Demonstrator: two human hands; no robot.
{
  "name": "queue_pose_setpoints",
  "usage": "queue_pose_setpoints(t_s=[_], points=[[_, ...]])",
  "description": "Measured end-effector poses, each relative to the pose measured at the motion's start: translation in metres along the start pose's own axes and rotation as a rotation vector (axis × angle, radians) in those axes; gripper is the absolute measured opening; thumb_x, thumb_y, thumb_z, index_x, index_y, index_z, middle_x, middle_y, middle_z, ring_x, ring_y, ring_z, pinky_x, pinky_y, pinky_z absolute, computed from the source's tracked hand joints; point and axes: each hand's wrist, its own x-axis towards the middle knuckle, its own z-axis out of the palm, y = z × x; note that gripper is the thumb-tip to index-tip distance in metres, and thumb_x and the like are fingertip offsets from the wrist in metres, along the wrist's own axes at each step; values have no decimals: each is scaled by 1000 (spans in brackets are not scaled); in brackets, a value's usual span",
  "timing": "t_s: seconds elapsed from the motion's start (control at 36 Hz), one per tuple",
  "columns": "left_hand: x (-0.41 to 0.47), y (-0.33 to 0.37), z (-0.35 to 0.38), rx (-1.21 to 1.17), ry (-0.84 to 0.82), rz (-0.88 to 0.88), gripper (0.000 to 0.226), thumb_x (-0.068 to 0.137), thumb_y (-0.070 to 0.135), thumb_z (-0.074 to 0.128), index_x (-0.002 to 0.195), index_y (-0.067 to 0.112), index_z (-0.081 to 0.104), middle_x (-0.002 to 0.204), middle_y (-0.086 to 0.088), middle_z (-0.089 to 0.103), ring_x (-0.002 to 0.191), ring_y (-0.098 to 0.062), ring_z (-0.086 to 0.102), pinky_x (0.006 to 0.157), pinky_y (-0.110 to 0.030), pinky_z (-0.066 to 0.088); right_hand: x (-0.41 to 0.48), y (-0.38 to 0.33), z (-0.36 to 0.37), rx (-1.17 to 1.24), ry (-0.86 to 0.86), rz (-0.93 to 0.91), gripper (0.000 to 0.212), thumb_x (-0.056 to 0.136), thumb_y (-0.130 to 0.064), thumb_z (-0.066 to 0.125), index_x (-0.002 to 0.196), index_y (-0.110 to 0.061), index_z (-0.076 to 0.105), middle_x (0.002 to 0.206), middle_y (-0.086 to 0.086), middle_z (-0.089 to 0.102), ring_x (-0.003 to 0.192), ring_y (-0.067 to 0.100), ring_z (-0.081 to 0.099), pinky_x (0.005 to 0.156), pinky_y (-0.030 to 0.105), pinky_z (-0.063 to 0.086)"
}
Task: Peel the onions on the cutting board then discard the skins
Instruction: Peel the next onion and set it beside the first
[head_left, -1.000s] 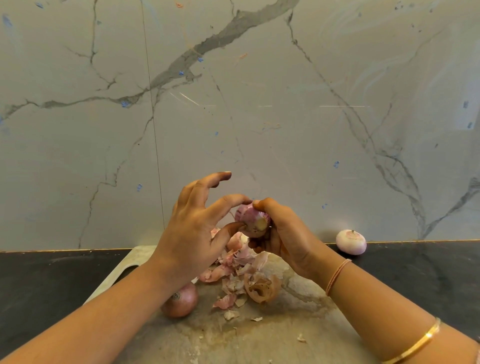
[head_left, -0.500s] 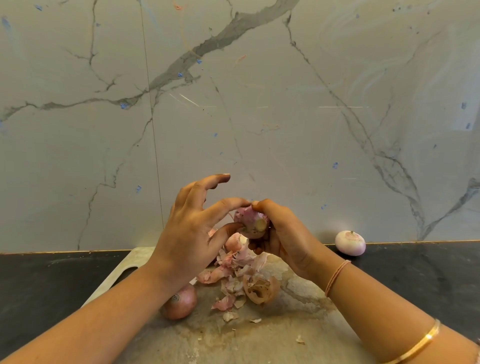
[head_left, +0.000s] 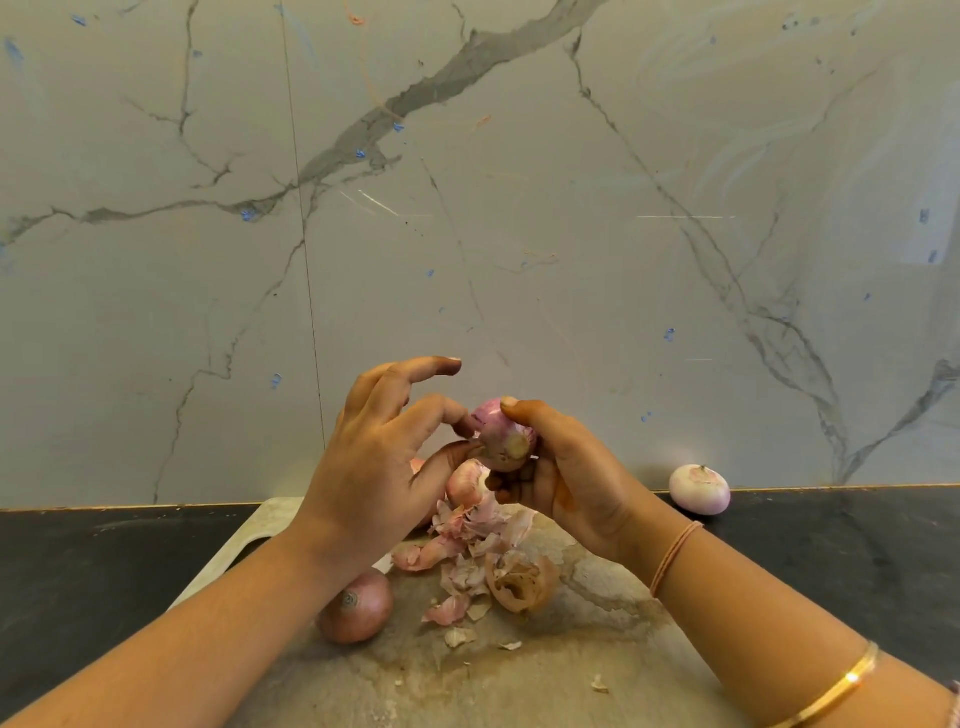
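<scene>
Onions come to four that I can count. The held onion (head_left: 503, 434) is up in the air over the far end of the cutting board (head_left: 571, 670), in the middle of the view; the right hand (head_left: 569, 483) grips it with curled fingers, thumb on top; the left hand (head_left: 371, 467) pinches its left side with thumb and first finger, and its other fingers stick up and out. A second onion (head_left: 467, 483) sits just under the held one at 6 o'clock; the hands hide most of it. An unpeeled onion (head_left: 356, 608) lies on the board at 8 o'clock; the left wrist covers its top. A peeled onion (head_left: 698, 488) sits alone on the dark counter (head_left: 78, 582) at 3 o'clock, by the marble wall (head_left: 519, 208), well apart from the board.

One pile of onion skins (head_left: 467, 540) lies on the board under the hands; one big curled brown skin (head_left: 522, 582) touches it at 5 o'clock; small scraps lie nearer the camera, too tiny to count well. A pink bit peeks out behind the left hand; I cannot tell if it is skin or another onion. The right arm wears two things: a thin pink band (head_left: 675, 556) and a gold bangle (head_left: 831, 691). The bottom of the view cuts off the board's near edge.
</scene>
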Motion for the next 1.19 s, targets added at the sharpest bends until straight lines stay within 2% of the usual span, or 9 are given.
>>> queue_pose_setpoints(t_s=[0.14, 0.28, 0.47, 0.64, 0.72, 0.81, 0.86, 1.03, 1.19], points=[[1, 0, 0, 5, -17, -24, 29, 84, 39, 53, 111, 30, 52, 132, 3, 46, 124, -16, 38, 103, -10, 22, 0, -1, -1, -24, 10, -1, 38, 97, -37, 48, 119, -7, 57, 98, 17, 58, 66, 17, 58, 58, 24, 51], [-1, 0, 0, 20, -31, -8, 19, 85, 32, 52, 96, 25, 66, 130, -1, 51, 123, -19, 39, 95, -20, 28, 0, 1, 1, -59, 13, -6, 40, 97, -38, 47, 121, -7, 57, 98, 16, 59, 67, 19, 57, 57, 24, 50], [-1, 1, 2, 26, -110, -4, 15, 84, 32, 46, 92, 29, 58, 130, 3, 50, 123, -18, 36, 92, -33, 34, 3, -1, -4, 116, 118, 39, 48, 95, -40, 53, 124, -1, 54, 104, 23, 59, 60, 18, 61, 54, 26, 52], [-4, -2, 6, 47, -203, -13, 20, 82, 36, 41, 88, 28, 59, 133, 3, 50, 127, -14, 29, 94, -38, 30, 1, -5, -7, 268, 154, 55, 48, 95, -37, 53, 123, 2, 54, 96, 25, 61, 61, 23, 63, 52, 28, 55], [-3, 1, 5, 4, -167, -42, 19, 82, 41, 44, 97, 33, 52, 138, 6, 42, 130, -12, 27, 98, -33, 26, 0, -6, -6, 241, 131, 62, 49, 95, -37, 54, 124, 2, 54, 96, 25, 62, 62, 24, 66, 55, 29, 57], [-2, 2, 4, 19, -141, -41, 36, 81, 45, 48, 116, 35, 44, 143, 7, 31, 131, -14, 26, 99, -26, 20, -2, -5, -2, 189, 77, 71, 51, 93, -40, 55, 125, 0, 55, 91, 22, 67, 62, 24, 68, 55, 29, 58], [-1, 3, 3, 35, -139, -44, 44, 80, 42, 48, 123, 36, 42, 144, 5, 27, 130, -16, 25, 99, -28, 22, -3, -4, 1, 147, 36, 82, 51, 93, -43, 54, 124, -2, 56, 85, 21, 70, 63, 25, 69, 57, 30, 58], [-1, 2, 1, 59, -148, -49, 43, 78, 37, 43, 120, 39, 45, 145, 1, 26, 130, -20, 25, 98, -35, 27, -4, -4, 2, 59, 0, 76, 51, 94, -47, 51, 121, -5, 60, 92, 23, 72, 72, 30, 71, 67, 34, 61], [-2, -1, 2, 66, -145, -40, 34, 79, 37, 45, 114, 39, 47, 146, 0, 27, 130, -22, 26, 99, -37, 29, -4, -3, 2, 39, -9, 83, 51, 94, -47, 50, 122, -5, 60, 100, 24, 71, 76, 32, 72, 67, 34, 61]])
